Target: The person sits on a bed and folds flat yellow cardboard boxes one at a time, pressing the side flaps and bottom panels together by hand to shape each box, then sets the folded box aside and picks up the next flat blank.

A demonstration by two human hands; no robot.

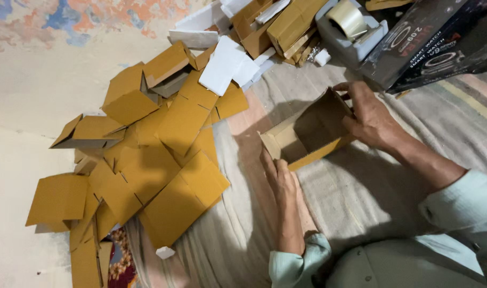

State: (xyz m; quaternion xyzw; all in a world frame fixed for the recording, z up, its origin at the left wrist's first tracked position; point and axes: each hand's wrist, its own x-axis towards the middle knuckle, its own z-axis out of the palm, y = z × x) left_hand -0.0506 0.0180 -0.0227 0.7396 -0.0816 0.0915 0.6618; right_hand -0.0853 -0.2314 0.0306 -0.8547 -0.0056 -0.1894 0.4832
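Both hands grip a small open brown cardboard box (307,136) mid-blanket: left hand (281,178) at its near corner, right hand (368,120) clasping the far end. Uneven pressure would likely buckle the thin walls.

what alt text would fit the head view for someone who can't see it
Two bare hands, left hand and right hand, hold an open brown cardboard box over a striped cloth, beside a pile of flattened boxes.

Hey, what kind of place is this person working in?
Likely a small home packing workshop: a pile of flat cardboard boxes on a floor cloth, a tape dispenser, and hands folding an open box.
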